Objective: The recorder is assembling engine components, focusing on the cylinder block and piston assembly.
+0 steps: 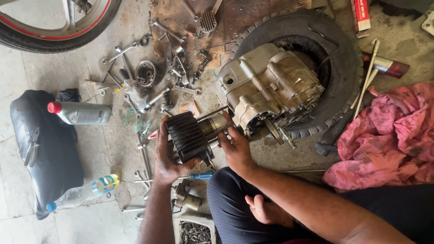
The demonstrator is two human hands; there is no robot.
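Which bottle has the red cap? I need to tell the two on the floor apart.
The grey bottle lying on its side against the black seat. The clear bottle nearer the person has a blue cap and a yellow-blue label.

A grey metal engine block [266, 88] is set in the hollow of a black rubber tyre [343, 58] on the concrete floor [104, 149]. A black finned cylinder [187, 135] is placed just left of it, between the left hand [167, 158] and right hand [235, 147]. Steel spanners [135, 58] are scattered behind; a grey oil bottle [81, 113] is laid far left on a black seat [45, 149].
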